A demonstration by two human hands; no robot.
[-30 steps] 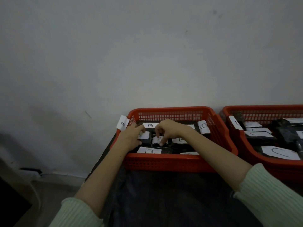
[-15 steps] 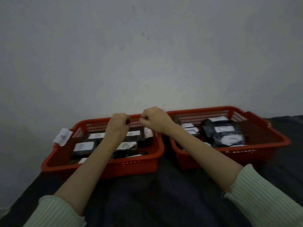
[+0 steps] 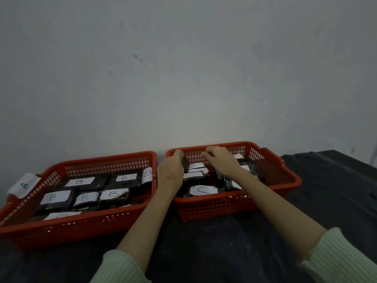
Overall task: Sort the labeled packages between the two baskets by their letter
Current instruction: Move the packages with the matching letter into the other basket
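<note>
Two red baskets stand side by side on a dark cloth. The left basket (image 3: 81, 227) holds several black packages with white B labels (image 3: 79, 181). The right basket (image 3: 234, 207) holds black packages with C labels (image 3: 201, 190). Both my hands are over the right basket's back left part. My left hand (image 3: 171, 170) grips a small dark package (image 3: 185, 161) at its fingertips. My right hand (image 3: 221, 161) hovers beside it with fingers curled; whether it pinches anything is hidden.
White B tags hang on the left basket's left rim (image 3: 24, 185) and right wall (image 3: 147, 173). The black cloth (image 3: 204, 252) runs on to the right of the baskets. A grey wall (image 3: 183, 78) rises directly behind both baskets.
Both hands lifted out of the B basket and travelled right to the C basket, the left one carrying a dark package. The view swung right with them.
</note>
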